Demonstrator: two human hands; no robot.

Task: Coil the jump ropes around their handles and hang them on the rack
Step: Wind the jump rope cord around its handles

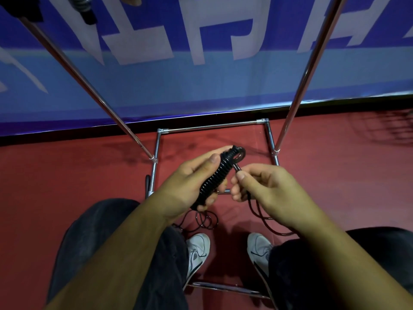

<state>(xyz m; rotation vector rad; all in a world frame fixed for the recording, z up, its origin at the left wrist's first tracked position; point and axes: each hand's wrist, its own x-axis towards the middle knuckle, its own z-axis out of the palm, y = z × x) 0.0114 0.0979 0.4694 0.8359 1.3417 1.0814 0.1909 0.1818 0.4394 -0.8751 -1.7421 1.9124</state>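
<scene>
Our thin black jump rope at the chrome tube rack.
Left grip clamps its coil-wrapped handles; right grip pinches the rope; we cannot read the blue banner's white lettering.

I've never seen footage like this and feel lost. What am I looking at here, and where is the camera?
The camera sits on a person's head, looking down at their own hands and shoes. The left hand grips a black handle wound with rope. The right hand pinches the rope near the handle's top; the slack hangs toward the red floor. The shiny tubes are a metal rack standing before a blue banner.
</scene>
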